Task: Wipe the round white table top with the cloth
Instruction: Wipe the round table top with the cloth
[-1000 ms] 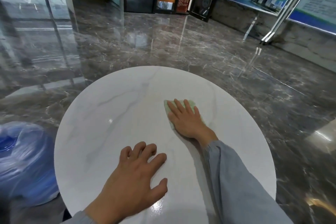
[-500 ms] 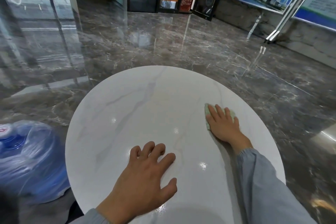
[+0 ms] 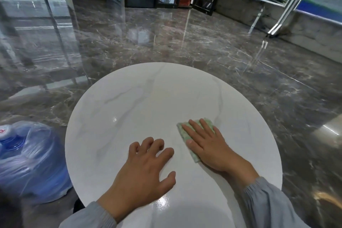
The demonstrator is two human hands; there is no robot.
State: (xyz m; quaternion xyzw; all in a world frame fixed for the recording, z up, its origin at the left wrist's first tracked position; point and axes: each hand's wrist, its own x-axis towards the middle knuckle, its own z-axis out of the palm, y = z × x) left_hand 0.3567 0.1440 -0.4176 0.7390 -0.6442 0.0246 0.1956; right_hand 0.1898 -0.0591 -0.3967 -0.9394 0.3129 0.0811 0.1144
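Glossy dark marble floor [image 3: 185,42] surrounds the round white worktop [image 3: 148,102]. At centre-right, the right hand's [image 3: 209,146] straight fingers [image 3: 198,128] press the green cloth [image 3: 183,135] flat. The left hand [image 3: 146,170] rests spread at lower centre, holding nothing. A bagged water bottle [image 3: 31,159] stands at lower left.

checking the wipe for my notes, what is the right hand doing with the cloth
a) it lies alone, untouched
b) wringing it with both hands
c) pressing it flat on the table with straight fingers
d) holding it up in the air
c: the right hand lies flat with straight fingers on the green cloth, pressing it to the white table, while the left hand rests on the bare top beside it.
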